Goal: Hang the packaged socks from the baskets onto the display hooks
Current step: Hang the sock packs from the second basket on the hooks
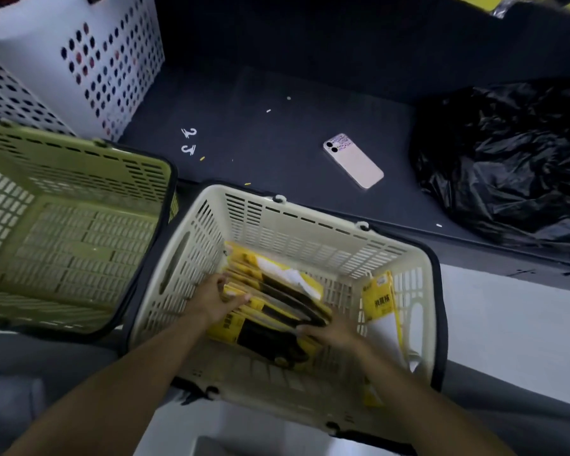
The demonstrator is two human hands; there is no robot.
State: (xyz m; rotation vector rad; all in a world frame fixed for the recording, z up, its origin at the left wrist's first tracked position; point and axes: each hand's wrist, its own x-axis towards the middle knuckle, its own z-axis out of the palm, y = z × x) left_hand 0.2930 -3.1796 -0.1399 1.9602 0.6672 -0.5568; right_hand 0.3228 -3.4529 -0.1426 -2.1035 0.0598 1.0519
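Observation:
A cream basket [310, 222] sits in front of me with a stack of yellow-and-black sock packs [277, 301] lying inside. My left hand [216, 299] grips the left end of the stack, fingers curled over the top packs. At the stack's right end my right hand [334, 330] rests with its fingers laid on the edge of the packs. One more yellow sock pack [379, 297] stands upright against the basket's right wall. No display hooks are in view.
A green basket [79, 179] stands to the left with nothing in it. A white perforated bin [89, 60] is at the back left. On the dark platform lie a pink phone [352, 161], two small white plastic hooks [188, 141] and a black plastic bag [507, 159].

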